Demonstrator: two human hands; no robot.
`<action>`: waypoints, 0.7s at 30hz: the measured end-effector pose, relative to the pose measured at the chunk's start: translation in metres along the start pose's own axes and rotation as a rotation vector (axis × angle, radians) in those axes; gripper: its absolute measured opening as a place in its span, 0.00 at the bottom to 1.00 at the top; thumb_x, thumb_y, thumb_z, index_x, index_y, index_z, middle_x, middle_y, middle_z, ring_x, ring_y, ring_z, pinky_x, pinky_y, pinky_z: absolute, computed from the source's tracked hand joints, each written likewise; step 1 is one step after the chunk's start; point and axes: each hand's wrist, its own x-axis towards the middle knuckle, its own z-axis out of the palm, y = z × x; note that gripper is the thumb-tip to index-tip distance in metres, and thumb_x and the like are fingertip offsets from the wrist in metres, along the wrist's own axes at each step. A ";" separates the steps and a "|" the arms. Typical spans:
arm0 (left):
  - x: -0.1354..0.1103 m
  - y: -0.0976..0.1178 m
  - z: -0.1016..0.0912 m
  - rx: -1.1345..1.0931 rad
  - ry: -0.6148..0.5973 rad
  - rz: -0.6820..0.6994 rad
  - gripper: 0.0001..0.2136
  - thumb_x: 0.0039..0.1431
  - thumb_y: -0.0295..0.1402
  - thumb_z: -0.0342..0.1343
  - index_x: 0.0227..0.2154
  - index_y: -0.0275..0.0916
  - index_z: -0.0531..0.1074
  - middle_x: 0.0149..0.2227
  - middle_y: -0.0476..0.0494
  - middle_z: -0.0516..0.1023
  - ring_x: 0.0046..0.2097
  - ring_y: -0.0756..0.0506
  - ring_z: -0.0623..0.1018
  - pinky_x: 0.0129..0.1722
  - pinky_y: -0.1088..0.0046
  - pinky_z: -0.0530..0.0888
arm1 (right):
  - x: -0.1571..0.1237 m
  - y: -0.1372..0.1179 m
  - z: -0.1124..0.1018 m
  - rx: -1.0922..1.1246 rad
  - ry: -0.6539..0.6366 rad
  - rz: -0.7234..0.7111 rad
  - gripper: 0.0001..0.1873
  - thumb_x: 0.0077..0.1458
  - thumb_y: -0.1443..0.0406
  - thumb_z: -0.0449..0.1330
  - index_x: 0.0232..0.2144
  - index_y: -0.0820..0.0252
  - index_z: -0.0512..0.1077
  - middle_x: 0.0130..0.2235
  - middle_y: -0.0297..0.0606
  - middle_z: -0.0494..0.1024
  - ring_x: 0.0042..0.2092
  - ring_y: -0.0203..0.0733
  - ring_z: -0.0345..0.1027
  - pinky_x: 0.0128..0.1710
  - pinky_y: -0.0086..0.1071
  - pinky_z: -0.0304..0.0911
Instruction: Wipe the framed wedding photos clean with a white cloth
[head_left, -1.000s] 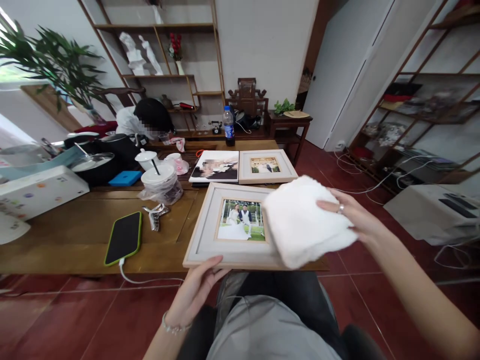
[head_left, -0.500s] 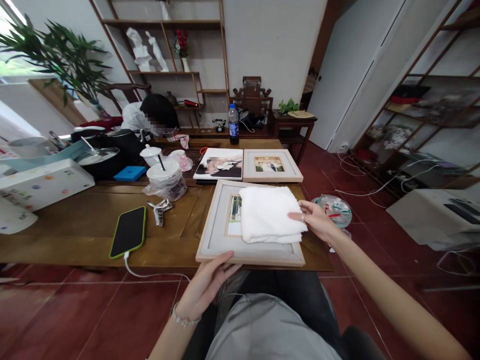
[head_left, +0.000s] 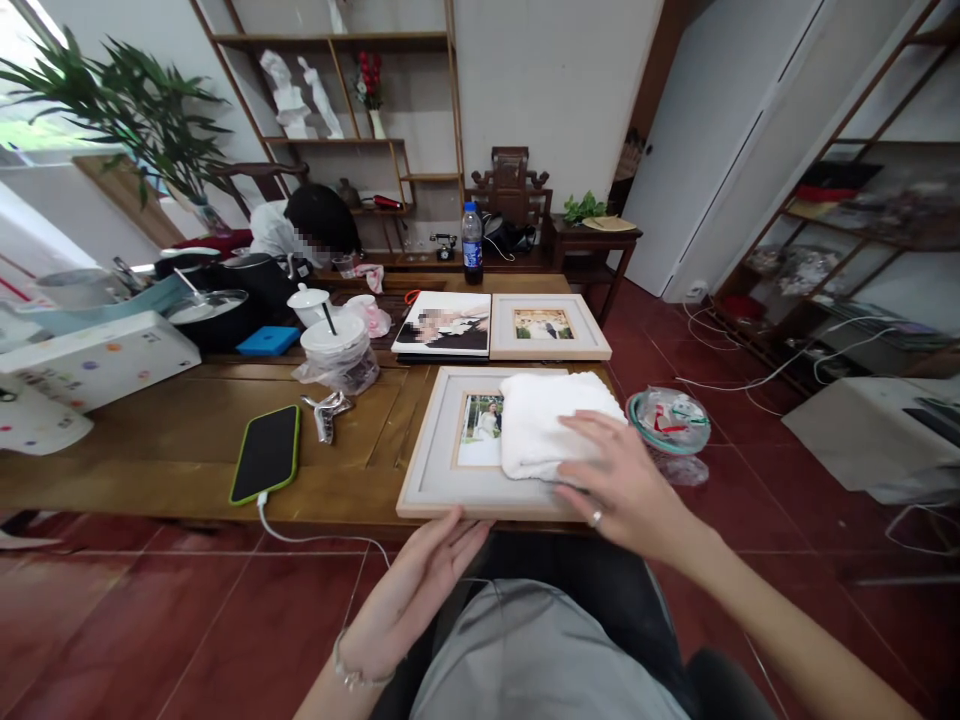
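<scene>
A pale wooden picture frame (head_left: pixel 427 480) lies flat near the table's front edge, its photo partly showing. Over its right half rests a folded white towel (head_left: pixel 536 430). My right hand (head_left: pixel 619 490) is spread over the towel's near right part, slightly blurred, with fingers apart; whether it presses on the cloth I cannot tell. My left hand (head_left: pixel 431 565) is at the frame's near edge, fingers stretched out and fingertips against or just under the rim. Behind lie a second picture frame (head_left: pixel 592 345) and a photo album (head_left: pixel 442 325).
On the left are a charging phone (head_left: pixel 266 455), a foil-like silver item (head_left: pixel 326 415), a lidded cup (head_left: pixel 337 350) and a blue box (head_left: pixel 268 341). A bottle (head_left: pixel 472 245) stands at the back. A person (head_left: pixel 319 220) sits across the table. A bagged bowl (head_left: pixel 670 420) is to the right.
My right hand has moved from the towel's right edge onto its top, letting go of the edge. The towel sits slightly further right, uncovering more of the photo. My left hand stays by the frame.
</scene>
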 end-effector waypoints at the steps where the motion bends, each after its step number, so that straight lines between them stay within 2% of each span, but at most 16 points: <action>1: -0.003 -0.001 -0.001 0.036 -0.052 0.002 0.09 0.58 0.23 0.55 0.41 0.27 0.73 0.49 0.29 0.75 0.54 0.38 0.73 0.56 0.65 0.70 | 0.003 -0.010 0.004 -0.049 -0.073 -0.051 0.07 0.52 0.68 0.59 0.36 0.55 0.73 0.61 0.44 0.61 0.62 0.56 0.49 0.57 0.54 0.52; 3: -0.011 -0.002 -0.002 0.149 -0.141 -0.011 0.10 0.57 0.26 0.58 0.41 0.28 0.74 0.49 0.29 0.75 0.54 0.37 0.73 0.57 0.63 0.68 | 0.012 -0.022 0.015 -0.142 -0.156 -0.080 0.07 0.53 0.68 0.58 0.37 0.59 0.73 0.63 0.48 0.56 0.64 0.58 0.43 0.59 0.55 0.49; 6: -0.026 0.004 -0.001 0.398 -0.174 -0.073 0.12 0.55 0.31 0.60 0.40 0.29 0.76 0.44 0.28 0.77 0.49 0.36 0.77 0.53 0.61 0.71 | 0.026 -0.022 0.036 -0.224 -0.192 -0.057 0.08 0.51 0.66 0.61 0.35 0.63 0.75 0.64 0.53 0.54 0.65 0.62 0.40 0.60 0.57 0.45; 8: -0.038 0.014 0.004 0.528 -0.186 -0.114 0.11 0.53 0.31 0.62 0.37 0.29 0.77 0.41 0.27 0.79 0.43 0.35 0.79 0.47 0.62 0.74 | 0.035 -0.016 0.047 -0.221 -0.213 -0.066 0.06 0.48 0.67 0.63 0.31 0.63 0.75 0.63 0.52 0.57 0.65 0.62 0.40 0.61 0.57 0.42; 10: -0.046 0.028 0.009 0.583 -0.191 -0.119 0.08 0.50 0.28 0.63 0.34 0.30 0.78 0.38 0.28 0.79 0.40 0.35 0.80 0.41 0.65 0.76 | 0.042 -0.008 0.049 -0.154 -0.197 -0.077 0.05 0.46 0.71 0.62 0.29 0.62 0.76 0.60 0.50 0.63 0.64 0.60 0.45 0.62 0.56 0.40; 12: -0.048 0.045 0.013 0.574 -0.149 -0.058 0.07 0.50 0.24 0.62 0.34 0.32 0.79 0.38 0.30 0.80 0.40 0.36 0.80 0.36 0.68 0.76 | 0.047 0.004 0.039 -0.008 -0.092 0.008 0.07 0.47 0.72 0.59 0.31 0.61 0.75 0.54 0.48 0.71 0.59 0.57 0.57 0.60 0.55 0.48; 15: -0.034 0.070 0.015 0.518 -0.022 0.173 0.10 0.50 0.21 0.60 0.37 0.34 0.78 0.39 0.34 0.80 0.42 0.38 0.80 0.33 0.74 0.76 | 0.051 0.027 0.008 0.314 0.222 0.400 0.08 0.53 0.64 0.57 0.33 0.60 0.75 0.38 0.41 0.78 0.44 0.51 0.70 0.45 0.46 0.65; 16: -0.027 0.077 0.015 0.515 0.010 0.268 0.11 0.50 0.21 0.60 0.38 0.34 0.78 0.39 0.35 0.80 0.43 0.39 0.79 0.34 0.76 0.75 | 0.051 0.035 -0.004 0.433 0.317 0.530 0.09 0.53 0.62 0.58 0.33 0.59 0.75 0.36 0.39 0.78 0.40 0.49 0.71 0.41 0.43 0.67; 18: -0.015 0.085 0.020 0.543 0.043 0.463 0.11 0.50 0.22 0.61 0.38 0.34 0.78 0.40 0.36 0.80 0.45 0.42 0.78 0.37 0.81 0.73 | 0.052 0.048 -0.027 0.659 0.438 0.696 0.12 0.49 0.58 0.62 0.34 0.59 0.75 0.35 0.37 0.78 0.38 0.47 0.72 0.35 0.38 0.68; 20: -0.006 0.086 0.031 0.574 0.039 0.584 0.10 0.49 0.22 0.62 0.36 0.34 0.78 0.39 0.38 0.80 0.46 0.44 0.78 0.40 0.83 0.72 | 0.052 0.055 -0.042 0.836 0.494 0.781 0.15 0.44 0.57 0.66 0.34 0.58 0.74 0.35 0.37 0.78 0.38 0.47 0.72 0.34 0.36 0.68; 21: -0.004 0.083 0.039 0.578 0.023 0.599 0.10 0.48 0.21 0.63 0.35 0.34 0.78 0.38 0.39 0.80 0.46 0.44 0.77 0.41 0.83 0.72 | 0.052 0.055 -0.046 0.897 0.511 0.806 0.16 0.42 0.56 0.66 0.34 0.58 0.74 0.36 0.37 0.79 0.38 0.47 0.73 0.34 0.36 0.68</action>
